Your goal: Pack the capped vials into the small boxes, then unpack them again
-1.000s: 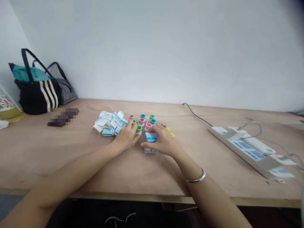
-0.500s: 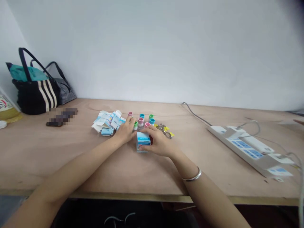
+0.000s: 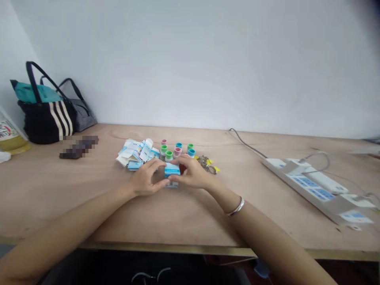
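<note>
A small blue-and-white box (image 3: 172,169) sits low over the table in front of several small bottles (image 3: 169,154) with pink, green and blue caps. My right hand (image 3: 192,173) grips the box from the right, thumb on its front and fingers behind its top edge. From the left, my left hand (image 3: 147,178) closes on the same box, with its thumb at the front corner and fingertips at the upper edge. Flattened blue-and-white cartons (image 3: 130,152) lie in a pile just beyond my left hand. Beyond my right hand are ring-shaped clear pieces with yellow tabs (image 3: 204,161).
A white power strip (image 3: 305,188) with plugs and cables lies on the right. On the left stand a black bag (image 3: 44,120), a striped bag (image 3: 83,114) and a bottle of yellow liquid (image 3: 12,136), near a pixelated dark object (image 3: 78,147). A wall rises behind the table (image 3: 190,221).
My left hand has come back from the bottles to the left side of the box. The right hand has shifted slightly left with the box, and a green-capped bottle now shows uncovered.
</note>
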Demonstrator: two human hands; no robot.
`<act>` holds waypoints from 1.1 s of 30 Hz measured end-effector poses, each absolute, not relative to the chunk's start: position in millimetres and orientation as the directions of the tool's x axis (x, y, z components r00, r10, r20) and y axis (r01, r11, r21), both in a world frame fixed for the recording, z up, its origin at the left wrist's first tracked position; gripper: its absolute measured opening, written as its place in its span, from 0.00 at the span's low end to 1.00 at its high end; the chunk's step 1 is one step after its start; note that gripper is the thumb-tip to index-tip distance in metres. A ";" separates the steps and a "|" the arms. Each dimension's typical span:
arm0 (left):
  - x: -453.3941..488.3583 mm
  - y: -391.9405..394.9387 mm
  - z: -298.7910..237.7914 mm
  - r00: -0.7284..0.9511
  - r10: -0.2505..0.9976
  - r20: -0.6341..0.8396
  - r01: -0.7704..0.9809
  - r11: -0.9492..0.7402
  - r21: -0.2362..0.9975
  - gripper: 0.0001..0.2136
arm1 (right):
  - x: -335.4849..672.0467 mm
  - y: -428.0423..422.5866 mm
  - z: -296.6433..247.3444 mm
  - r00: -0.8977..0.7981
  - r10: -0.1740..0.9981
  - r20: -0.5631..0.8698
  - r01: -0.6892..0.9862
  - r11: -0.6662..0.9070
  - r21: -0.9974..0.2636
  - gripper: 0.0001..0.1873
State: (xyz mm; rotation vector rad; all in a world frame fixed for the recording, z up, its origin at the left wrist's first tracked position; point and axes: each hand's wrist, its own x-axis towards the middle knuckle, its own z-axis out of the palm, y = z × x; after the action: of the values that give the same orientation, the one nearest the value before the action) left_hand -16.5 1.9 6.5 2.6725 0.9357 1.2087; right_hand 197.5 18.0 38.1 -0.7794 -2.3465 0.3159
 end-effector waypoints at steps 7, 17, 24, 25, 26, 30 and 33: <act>-9.3 5.2 -5.9 0.417 0.630 0.655 0.479 -0.765 0.431 0.20 | 194.4 21.5 56.6 -0.696 0.556 0.453 0.423 0.829 -0.367 0.17; -12.1 -2.2 -8.2 0.369 0.705 0.605 0.453 -0.705 0.546 0.30 | 186.3 28.0 30.6 -0.193 0.818 0.541 0.482 0.560 -0.674 0.17; -14.3 -1.9 3.2 0.405 0.677 0.615 0.486 -0.729 0.482 0.29 | 194.4 6.2 55.5 -0.661 0.448 0.602 0.410 0.888 -0.210 0.12; -14.3 -2.2 4.5 0.420 0.667 0.615 0.479 -0.739 0.474 0.30 | 194.8 4.8 56.7 -0.693 0.439 0.572 0.410 0.892 -0.189 0.13; -14.4 -2.5 5.9 0.440 0.657 0.612 0.472 -0.749 0.465 0.31 | 195.7 4.4 57.2 -0.707 0.444 0.551 0.419 0.890 -0.179 0.14; -14.1 -2.8 11.9 0.538 0.609 0.583 0.482 -0.790 0.379 0.29 | 205.0 8.4 57.4 -0.688 0.494 0.531 0.482 0.859 -0.174 0.16; -13.3 -3.1 15.1 0.595 0.583 0.553 0.511 -0.806 0.301 0.22 | 213.0 11.6 57.8 -0.692 0.499 0.521 0.482 0.857 -0.180 0.14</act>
State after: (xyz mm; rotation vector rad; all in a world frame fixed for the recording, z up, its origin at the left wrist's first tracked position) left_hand -13.3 -3.1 15.1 2.7053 0.9315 0.9996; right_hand 213.0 11.6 57.8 -0.7124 -2.4566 0.0384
